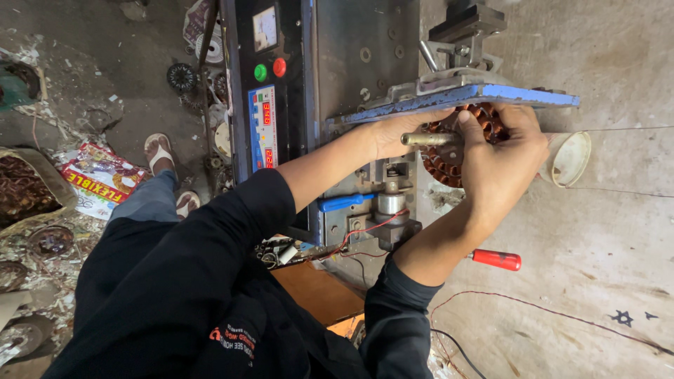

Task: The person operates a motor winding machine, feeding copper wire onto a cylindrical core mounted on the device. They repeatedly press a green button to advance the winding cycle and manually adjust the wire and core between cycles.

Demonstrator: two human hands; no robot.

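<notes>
A round stator (449,151) wound with copper wire sits on the brass shaft (423,139) of a grey winding machine (365,63). My right hand (500,163) grips the stator's right side, thumb on its face. My left hand (395,131) holds the stator's upper left edge, just under the machine's blue plate (491,95). Much of the stator is hidden by both hands.
A black control panel (265,91) with green and red buttons and red digit displays is on the machine's left. A red-handled screwdriver (496,260) lies by my right forearm. A white cup (569,158) stands right of the stator. Scrap coils and packaging litter the floor at left.
</notes>
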